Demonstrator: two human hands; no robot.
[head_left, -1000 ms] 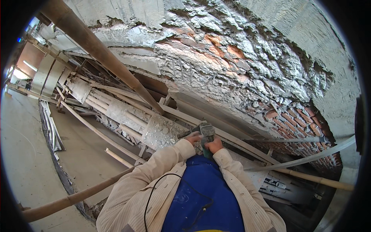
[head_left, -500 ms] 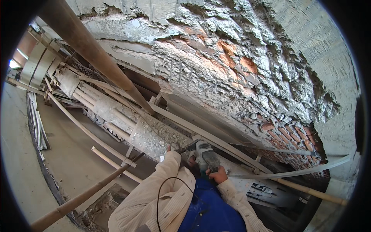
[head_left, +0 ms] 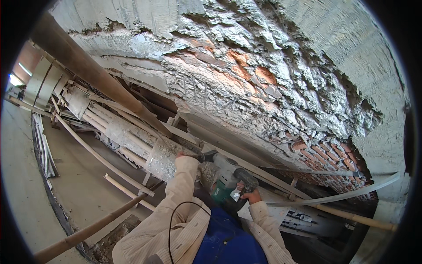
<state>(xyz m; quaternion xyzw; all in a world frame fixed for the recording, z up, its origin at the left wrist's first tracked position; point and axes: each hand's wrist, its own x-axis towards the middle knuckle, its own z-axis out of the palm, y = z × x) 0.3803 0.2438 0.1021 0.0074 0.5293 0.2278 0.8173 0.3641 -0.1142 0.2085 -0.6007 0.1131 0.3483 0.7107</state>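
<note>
A green and grey demolition hammer (head_left: 223, 187) is held across the front of my body, its nose toward the upper left. My right hand (head_left: 252, 196) wraps round the rear grip. At the front end, my left hand (head_left: 180, 155) is closed by the side handle, partly hidden by the sleeve. Below the tool's front lies a plank (head_left: 161, 159) strewn with rubble. The bit's tip cannot be made out.
A rough wall (head_left: 211, 88) with broken plaster and bare bricks (head_left: 327, 156) rises ahead. A thick pole (head_left: 101, 72) slants down from the upper left. Bamboo poles (head_left: 94, 143) and several planks run along the scaffold. A dark cable (head_left: 170, 229) hangs over my left sleeve.
The demolition hammer has swung round, so more of its side shows. My left hand has moved up and left with the front handle; my right hand still grips the rear. The view has shifted slightly.
</note>
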